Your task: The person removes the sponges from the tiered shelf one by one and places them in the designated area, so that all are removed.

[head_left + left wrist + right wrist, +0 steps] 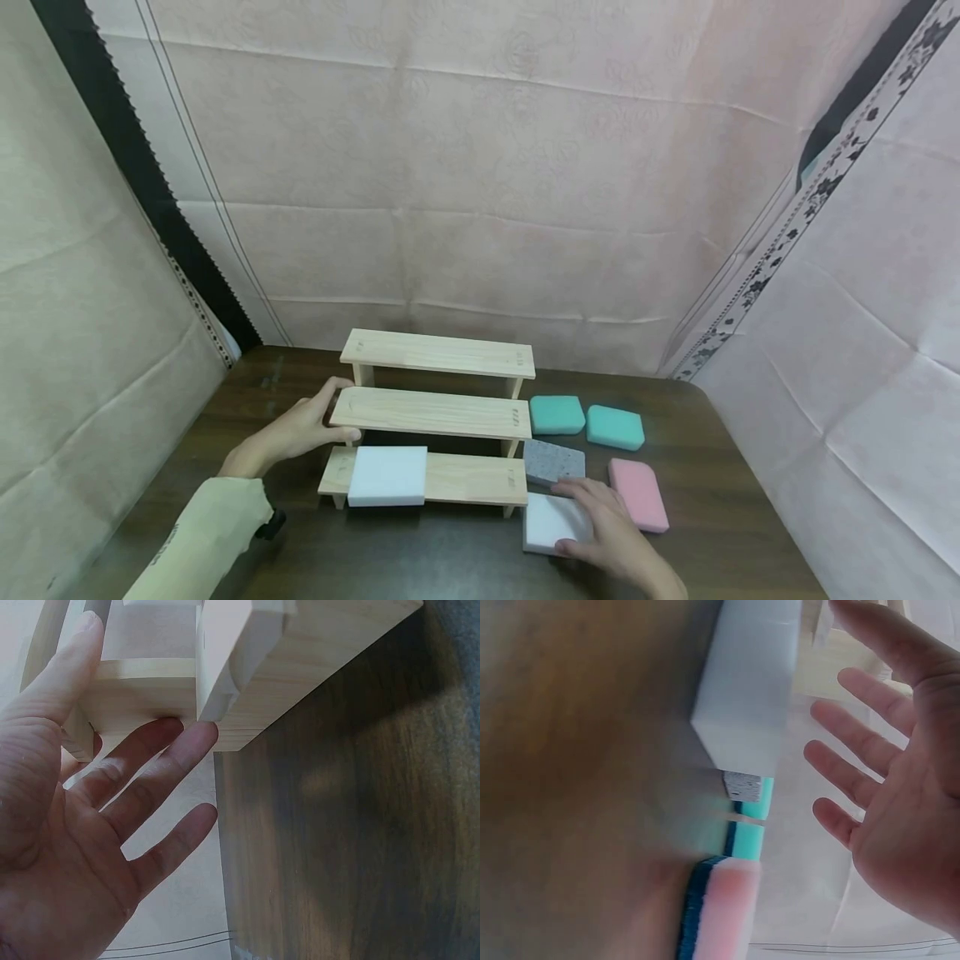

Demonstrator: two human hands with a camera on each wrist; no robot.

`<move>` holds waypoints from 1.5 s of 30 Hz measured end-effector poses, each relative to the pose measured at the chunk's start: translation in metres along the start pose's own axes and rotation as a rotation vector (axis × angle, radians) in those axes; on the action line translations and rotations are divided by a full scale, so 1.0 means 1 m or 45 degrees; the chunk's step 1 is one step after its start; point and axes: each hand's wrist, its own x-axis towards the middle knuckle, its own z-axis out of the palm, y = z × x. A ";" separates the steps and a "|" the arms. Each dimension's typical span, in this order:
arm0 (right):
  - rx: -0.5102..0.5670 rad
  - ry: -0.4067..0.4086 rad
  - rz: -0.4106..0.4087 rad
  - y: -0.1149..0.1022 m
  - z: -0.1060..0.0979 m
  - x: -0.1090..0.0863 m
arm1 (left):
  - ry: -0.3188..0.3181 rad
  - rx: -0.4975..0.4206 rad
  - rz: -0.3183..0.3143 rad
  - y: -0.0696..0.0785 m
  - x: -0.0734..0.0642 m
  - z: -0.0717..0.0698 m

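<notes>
My left hand (303,423) holds the left end of a three-step wooden stand (431,412), thumb at the front of the middle board and fingers behind. In the left wrist view, its other fingers (172,761) extend along the stand's end. A white block (387,476) lies on the lowest board, toward the left. On the table to the right, my right hand (609,533) hovers over a second white block (551,523), with fingers spread across it. The right wrist view shows these fingers (859,731) loosely extended beside the white block (750,690).
Right of the stand lie two teal sponges (557,415), a grey speckled block (554,462) and a pink sponge (638,495) with a dark underside. The brown table (720,467) is bordered by pale cloth hangings (480,208) behind and at both sides.
</notes>
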 end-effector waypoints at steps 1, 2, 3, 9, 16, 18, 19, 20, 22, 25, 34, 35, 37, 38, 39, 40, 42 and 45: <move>0.002 -0.003 0.002 -0.001 -0.002 0.001 | 0.001 0.001 -0.001 0.000 0.000 0.000; 0.007 -0.008 0.005 -0.002 -0.003 0.002 | 0.004 -0.002 -0.009 0.000 -0.001 0.000; 0.010 -0.011 0.006 -0.004 -0.005 0.003 | 0.001 0.000 -0.006 0.000 -0.001 0.000; 0.027 -0.009 -0.020 -0.012 -0.015 0.008 | -0.013 0.002 -0.015 0.000 -0.002 -0.001; 0.024 -0.032 -0.033 -0.024 -0.022 0.018 | 0.003 0.009 -0.017 0.000 -0.002 0.000; 0.028 -0.051 -0.031 -0.028 -0.022 0.023 | 0.005 0.004 -0.016 0.000 -0.004 0.000; 0.030 -0.062 -0.032 -0.030 -0.022 0.025 | 0.008 0.003 -0.021 -0.001 -0.004 0.000; 0.038 -0.069 -0.037 -0.031 -0.021 0.027 | 0.006 0.002 -0.024 -0.001 -0.005 0.000; 0.049 -0.077 -0.060 -0.034 -0.020 0.032 | 0.000 -0.006 -0.034 -0.001 -0.005 0.000; 0.060 -0.072 -0.115 -0.037 -0.018 0.037 | 0.004 -0.010 -0.057 -0.001 -0.005 0.000; 0.135 -0.101 -0.175 -0.048 -0.010 0.052 | -0.001 -0.015 -0.111 0.001 0.000 0.002; 0.149 -0.116 -0.178 -0.050 -0.009 0.054 | 0.003 -0.010 -0.115 0.001 0.000 0.002; 0.168 -0.144 -0.186 -0.053 -0.008 0.059 | 0.007 -0.003 -0.117 0.002 0.001 0.003; 0.176 -0.155 -0.192 -0.055 -0.007 0.060 | 0.010 -0.002 -0.121 0.002 0.001 0.003; 0.174 -0.162 -0.198 -0.056 -0.006 0.063 | 0.014 0.000 -0.121 0.003 0.002 0.003; 0.171 -0.165 -0.209 -0.058 -0.005 0.065 | 0.016 0.002 -0.125 0.003 0.002 0.003; 0.174 -0.165 -0.237 -0.061 -0.003 0.069 | 0.022 0.001 -0.133 0.004 0.002 0.003; 0.164 -0.164 -0.266 -0.066 0.002 0.076 | 0.024 -0.006 -0.142 0.004 0.000 0.004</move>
